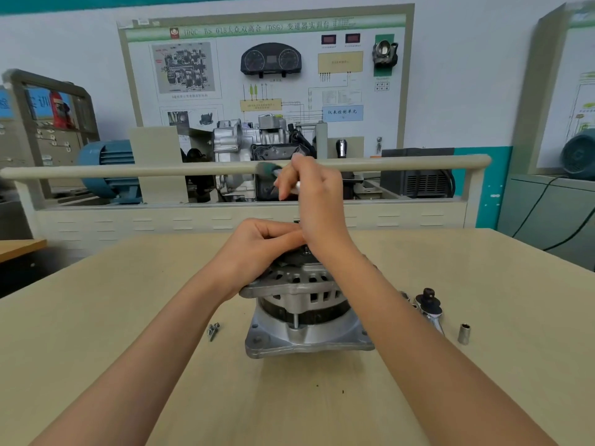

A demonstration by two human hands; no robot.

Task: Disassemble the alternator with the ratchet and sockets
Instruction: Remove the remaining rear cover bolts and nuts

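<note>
The grey metal alternator (306,320) stands upright in the middle of the beige table (128,317). My left hand (264,243) lies on its top with the fingers curled over the black rear cover. My right hand (312,191) is raised above the alternator and grips a blurred tool with a teal handle (268,169), which points up and left. The ratchet (429,307), with a dark socket on its head, lies on the table just right of the alternator. Near it stands a loose silver socket (464,333). What sits under my left fingers is hidden.
A few small screws (213,330) lie on the table left of the alternator. Beyond the table's far edge runs a beige rail (128,171) with a gearbox training stand and a display board behind it. Cables hang at the right.
</note>
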